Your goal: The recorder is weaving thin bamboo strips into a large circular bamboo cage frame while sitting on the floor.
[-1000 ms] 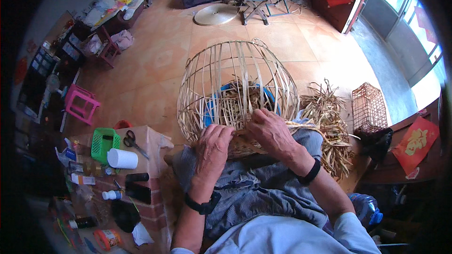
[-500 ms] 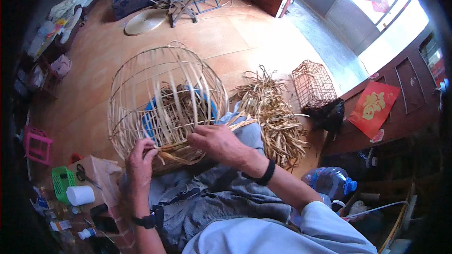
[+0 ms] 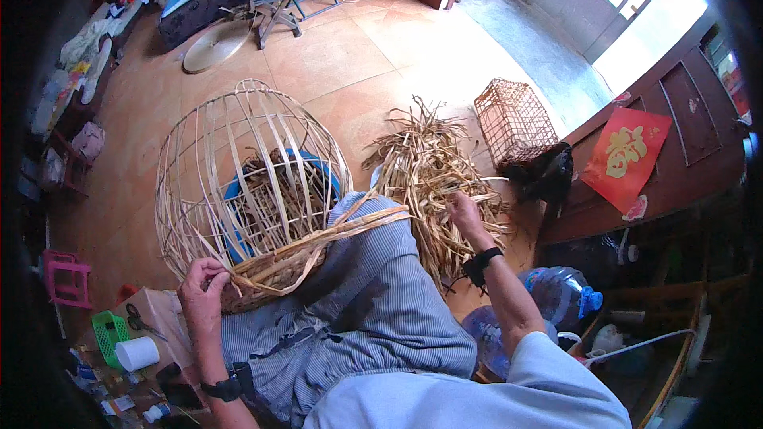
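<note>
The left hand (image 3: pixel 203 282) pinches dried strips (image 3: pixel 350 229) between closed fingers beside the openwork basket (image 3: pixel 195 218); the right hand (image 3: pixel 465 214) is at the fibre heap (image 3: pixel 425 163), its fingers' closure unclear

Tiled floor (image 3: pixel 342 52) with dried strips (image 3: pixel 429 167), lattice crate (image 3: pixel 518 121).

Home: patterned sofa (image 3: pixel 189 22), tiled floor (image 3: pixel 338 52), red paper (image 3: pixel 626 160) on door (image 3: pixel 690 115)

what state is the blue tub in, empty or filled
Not empty: brown strips lie inside the blue tub, visible between the basket ribs; how deep, I cannot tell.
</note>
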`<action>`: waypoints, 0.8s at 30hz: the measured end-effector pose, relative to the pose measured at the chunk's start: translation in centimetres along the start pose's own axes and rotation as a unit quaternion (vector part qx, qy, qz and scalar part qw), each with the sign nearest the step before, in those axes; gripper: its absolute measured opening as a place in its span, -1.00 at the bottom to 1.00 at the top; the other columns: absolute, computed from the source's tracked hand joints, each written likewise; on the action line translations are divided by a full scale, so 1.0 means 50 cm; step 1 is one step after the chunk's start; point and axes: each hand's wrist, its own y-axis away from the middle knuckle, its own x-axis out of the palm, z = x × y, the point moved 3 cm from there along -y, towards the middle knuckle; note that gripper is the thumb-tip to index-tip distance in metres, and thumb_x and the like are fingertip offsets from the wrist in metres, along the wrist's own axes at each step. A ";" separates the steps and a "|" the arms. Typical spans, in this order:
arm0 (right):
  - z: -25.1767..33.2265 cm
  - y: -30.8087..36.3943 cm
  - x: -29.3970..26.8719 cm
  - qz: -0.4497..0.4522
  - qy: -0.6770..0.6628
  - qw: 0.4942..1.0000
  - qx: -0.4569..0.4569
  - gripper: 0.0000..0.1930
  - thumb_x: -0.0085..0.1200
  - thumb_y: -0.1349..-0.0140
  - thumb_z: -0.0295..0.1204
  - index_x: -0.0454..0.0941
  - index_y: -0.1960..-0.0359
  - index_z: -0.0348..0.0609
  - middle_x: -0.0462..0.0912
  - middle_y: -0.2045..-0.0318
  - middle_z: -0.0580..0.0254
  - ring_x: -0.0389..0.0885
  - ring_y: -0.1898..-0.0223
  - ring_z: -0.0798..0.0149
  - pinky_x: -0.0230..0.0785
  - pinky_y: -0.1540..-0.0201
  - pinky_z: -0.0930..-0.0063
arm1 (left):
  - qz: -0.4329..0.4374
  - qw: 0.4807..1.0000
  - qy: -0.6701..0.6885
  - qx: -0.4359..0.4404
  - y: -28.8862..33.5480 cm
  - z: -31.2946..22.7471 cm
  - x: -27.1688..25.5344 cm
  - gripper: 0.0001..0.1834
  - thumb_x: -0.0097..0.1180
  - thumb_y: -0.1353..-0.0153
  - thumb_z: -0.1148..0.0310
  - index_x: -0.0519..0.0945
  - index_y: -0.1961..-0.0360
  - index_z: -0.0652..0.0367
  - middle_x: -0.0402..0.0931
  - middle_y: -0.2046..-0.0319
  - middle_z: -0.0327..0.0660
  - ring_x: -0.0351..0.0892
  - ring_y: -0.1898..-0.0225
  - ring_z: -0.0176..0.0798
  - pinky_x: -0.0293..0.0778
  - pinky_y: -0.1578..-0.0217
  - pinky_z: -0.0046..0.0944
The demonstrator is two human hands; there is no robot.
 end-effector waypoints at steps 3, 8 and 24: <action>-0.094 0.014 0.095 0.005 0.035 0.999 0.004 -0.63 0.13 -0.39 -0.49 0.51 -0.22 -0.14 0.75 0.19 -0.22 0.74 0.12 -0.26 0.58 0.04 -0.08 | 0.014 1.000 0.007 0.008 -0.006 -0.005 -0.001 -0.77 0.31 -0.24 0.68 0.66 0.09 0.27 0.76 0.29 -0.23 0.73 0.22 -0.40 0.63 0.08 -0.34; -0.096 0.020 0.145 0.039 0.056 0.997 0.038 -0.58 0.00 -0.36 -0.52 0.46 -0.26 -0.18 0.72 0.09 -0.42 0.69 -0.02 -0.42 0.56 0.00 -0.23 | 0.020 0.999 0.017 -0.029 -0.007 0.013 -0.008 -0.75 0.30 -0.25 0.69 0.69 0.05 0.30 0.77 0.27 -0.21 0.75 0.20 -0.37 0.64 0.06 -0.33; 0.184 0.046 -0.197 0.029 -0.152 0.988 -0.009 -0.82 0.14 -0.48 -0.38 0.66 0.04 -0.21 0.52 0.50 0.45 0.43 0.52 0.40 0.33 0.44 0.44 | 0.034 0.999 0.025 0.020 0.000 -0.018 0.015 -0.79 0.29 -0.30 0.55 0.75 0.05 0.28 0.82 0.18 -0.11 0.83 0.11 -0.27 0.67 0.06 -0.22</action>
